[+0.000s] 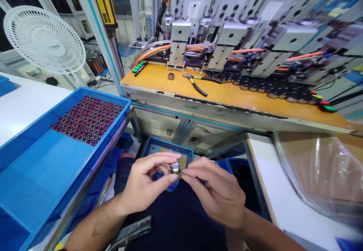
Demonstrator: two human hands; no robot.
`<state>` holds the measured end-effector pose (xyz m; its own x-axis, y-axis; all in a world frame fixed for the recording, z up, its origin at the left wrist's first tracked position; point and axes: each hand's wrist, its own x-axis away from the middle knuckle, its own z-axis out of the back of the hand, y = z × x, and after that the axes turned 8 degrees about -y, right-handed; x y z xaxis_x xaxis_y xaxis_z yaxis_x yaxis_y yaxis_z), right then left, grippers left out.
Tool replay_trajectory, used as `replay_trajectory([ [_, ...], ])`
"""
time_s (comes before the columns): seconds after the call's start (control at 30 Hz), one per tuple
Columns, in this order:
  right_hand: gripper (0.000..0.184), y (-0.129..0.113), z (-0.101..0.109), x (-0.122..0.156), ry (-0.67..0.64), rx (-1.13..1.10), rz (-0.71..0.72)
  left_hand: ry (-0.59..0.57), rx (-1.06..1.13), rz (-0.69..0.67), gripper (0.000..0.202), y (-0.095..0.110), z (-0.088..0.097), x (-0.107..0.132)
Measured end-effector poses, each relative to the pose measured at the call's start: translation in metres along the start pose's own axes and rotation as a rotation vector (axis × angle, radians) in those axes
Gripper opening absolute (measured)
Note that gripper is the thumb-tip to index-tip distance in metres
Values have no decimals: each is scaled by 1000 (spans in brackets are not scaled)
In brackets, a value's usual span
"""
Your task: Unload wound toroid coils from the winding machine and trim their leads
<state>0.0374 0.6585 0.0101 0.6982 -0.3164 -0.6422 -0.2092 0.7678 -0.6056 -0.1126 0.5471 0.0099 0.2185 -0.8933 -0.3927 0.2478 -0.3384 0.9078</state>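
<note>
Between the thumb and fingers of my left hand (147,179) is a small round motor stator (175,167), silvery around the side with a darker end. A few fine wires stick up above it. My right hand (217,188) is closed in a pinch at the stator's right edge, thumb and forefinger pressed together. Something small and yellowish shows at those fingertips, too small to name. Both hands are over my lap, above a blue bin (150,142) that they partly hide.
On the orange bench (227,98) lie wire cutters (195,82), a similar round part (170,75), a black marker (141,69) and a row of dark parts (272,88). A blue tray (56,160) of small parts stands left. Plastic sheeting (320,167) covers the right side.
</note>
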Motion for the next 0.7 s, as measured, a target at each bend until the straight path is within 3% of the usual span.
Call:
replay_trajectory([
  [0.1, 11, -1, 2, -1, -23, 74, 15, -10, 130, 48, 32, -2, -1, 0],
  [0.27, 12, -5, 11, -3, -58, 144, 32, -23, 64, 12, 31, -2, -2, -2],
  [0.47, 16, -4, 63, -12, -323, -15, -127, -83, -142, -121, 30, 4, 8, -3],
  [0.57, 6, -7, 80, -24, -332, 164, 38, -143, -223, -175, 28, 10, 11, -6],
  [0.7, 26, -7, 69, -35, -465, 541, 354, -173, -238, -205, 30, 16, 8, -9],
])
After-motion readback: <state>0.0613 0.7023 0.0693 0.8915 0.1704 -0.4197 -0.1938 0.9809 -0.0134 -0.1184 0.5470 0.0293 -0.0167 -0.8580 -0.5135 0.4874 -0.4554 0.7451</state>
